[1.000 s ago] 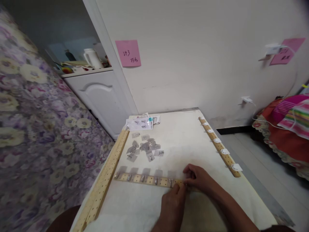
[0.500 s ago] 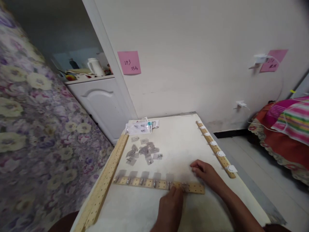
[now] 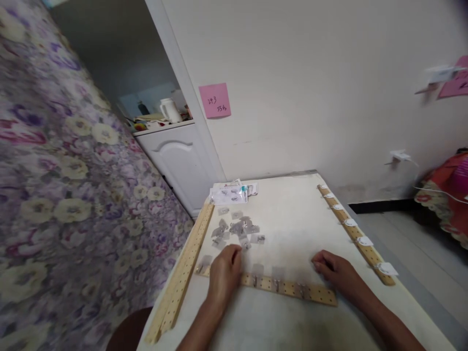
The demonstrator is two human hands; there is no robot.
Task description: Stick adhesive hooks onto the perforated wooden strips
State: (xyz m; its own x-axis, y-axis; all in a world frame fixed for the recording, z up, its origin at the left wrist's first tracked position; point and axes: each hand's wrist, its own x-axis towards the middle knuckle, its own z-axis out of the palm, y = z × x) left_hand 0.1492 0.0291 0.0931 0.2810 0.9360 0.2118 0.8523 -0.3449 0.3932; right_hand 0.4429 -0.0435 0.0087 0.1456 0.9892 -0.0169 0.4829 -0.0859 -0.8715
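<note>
My left hand [image 3: 225, 270] is over the left part of a holed wooden strip [image 3: 268, 282], covering some of it. Its fingers are curled together beside a pile of small clear plastic squares [image 3: 239, 228] with metal bits on them; the fingertips are partly hidden. Along the strip stand several similar clear squares [image 3: 278, 273], each at a small metal piece. My right hand [image 3: 333, 267] rests just beyond the strip's right end, fingers curled in and nothing visible at their tips.
Long holed wooden strips [image 3: 186, 273] line the table's left edge. Another strip [image 3: 345, 214] with several white tags lies along the right edge. Printed packets [image 3: 229, 195] are at the back left. Behind the white table [image 3: 288, 214] is a wall; a floral curtain [image 3: 73, 209] hangs left.
My left hand has left the right part of the strip and moved left, close to the pile. My right hand stays curled near the strip's end. The view has turned left.
</note>
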